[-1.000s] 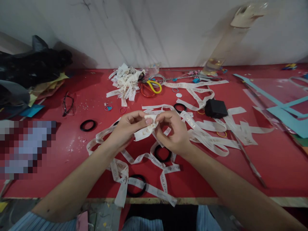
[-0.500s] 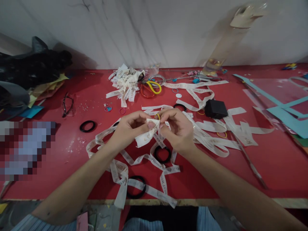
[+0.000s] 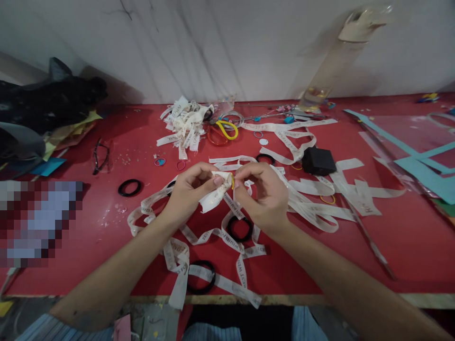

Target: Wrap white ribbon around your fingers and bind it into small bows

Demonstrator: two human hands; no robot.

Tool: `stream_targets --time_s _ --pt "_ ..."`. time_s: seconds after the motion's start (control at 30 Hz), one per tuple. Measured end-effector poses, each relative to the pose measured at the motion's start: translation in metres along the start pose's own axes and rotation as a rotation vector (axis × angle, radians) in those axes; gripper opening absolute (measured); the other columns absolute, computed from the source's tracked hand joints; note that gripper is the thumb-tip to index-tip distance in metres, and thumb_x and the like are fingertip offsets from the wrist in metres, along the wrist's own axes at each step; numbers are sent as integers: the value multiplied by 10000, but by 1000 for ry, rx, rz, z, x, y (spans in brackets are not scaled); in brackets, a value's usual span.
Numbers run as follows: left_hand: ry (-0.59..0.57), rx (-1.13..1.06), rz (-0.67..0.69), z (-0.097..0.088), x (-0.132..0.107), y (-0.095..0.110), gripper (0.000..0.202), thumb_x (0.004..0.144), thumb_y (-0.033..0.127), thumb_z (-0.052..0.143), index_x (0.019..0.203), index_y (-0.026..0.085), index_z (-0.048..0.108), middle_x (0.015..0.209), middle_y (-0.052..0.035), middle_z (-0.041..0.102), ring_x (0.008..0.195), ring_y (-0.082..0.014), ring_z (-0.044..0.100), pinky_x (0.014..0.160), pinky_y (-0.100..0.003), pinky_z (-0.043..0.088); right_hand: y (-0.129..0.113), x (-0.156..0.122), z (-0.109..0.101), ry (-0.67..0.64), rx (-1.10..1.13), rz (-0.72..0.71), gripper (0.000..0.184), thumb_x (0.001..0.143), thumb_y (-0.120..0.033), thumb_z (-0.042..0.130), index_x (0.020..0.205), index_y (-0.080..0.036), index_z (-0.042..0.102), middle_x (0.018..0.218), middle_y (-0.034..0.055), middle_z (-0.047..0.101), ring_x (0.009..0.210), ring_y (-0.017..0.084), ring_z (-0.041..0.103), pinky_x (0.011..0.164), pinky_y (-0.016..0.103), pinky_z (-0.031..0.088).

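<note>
Above the middle of the red table, my left hand [image 3: 190,187] pinches a gathered piece of white printed ribbon [image 3: 212,198] between thumb and fingers. A thin yellow elastic band [image 3: 232,181] shows at the ribbon's right end. My right hand [image 3: 265,192] is closed at the fingertips on that band, close beside the left hand. Below both hands a long white ribbon [image 3: 213,233] printed with words winds over the table. A black ring [image 3: 229,228] lies partly over it, and another black ring [image 3: 212,279] sits near the front edge.
A heap of cut ribbon pieces [image 3: 188,121] lies at the back, beside yellow-handled scissors [image 3: 231,130]. More ribbon and a black box [image 3: 319,161] are on the right. Farther right are light-blue strips [image 3: 423,156]. Glasses [image 3: 100,156] and a black ring [image 3: 129,188] lie left.
The ribbon's pinched end has come away from my right fingertips, which have shifted slightly right. The yellow band has moved lower, to the ribbon's right end.
</note>
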State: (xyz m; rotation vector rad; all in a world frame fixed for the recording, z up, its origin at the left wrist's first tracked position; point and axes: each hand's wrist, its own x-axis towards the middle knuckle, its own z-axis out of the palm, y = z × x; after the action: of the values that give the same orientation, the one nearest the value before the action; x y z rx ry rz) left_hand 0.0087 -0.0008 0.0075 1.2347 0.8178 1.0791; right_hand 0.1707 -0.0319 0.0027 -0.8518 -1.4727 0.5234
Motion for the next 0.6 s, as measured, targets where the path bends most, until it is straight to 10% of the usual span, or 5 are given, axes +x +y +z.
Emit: stream_targets --time_s 0.6 --pt "-190 -424 -251 0 -5 1 374 714 425 832 766 177 558 577 56 503 442 -30 376 462 -168 333 -1 3 -4 -95 280 183 120 832 -89 565 801 -205 570 737 -18 581 599 82 551 540 219 471"
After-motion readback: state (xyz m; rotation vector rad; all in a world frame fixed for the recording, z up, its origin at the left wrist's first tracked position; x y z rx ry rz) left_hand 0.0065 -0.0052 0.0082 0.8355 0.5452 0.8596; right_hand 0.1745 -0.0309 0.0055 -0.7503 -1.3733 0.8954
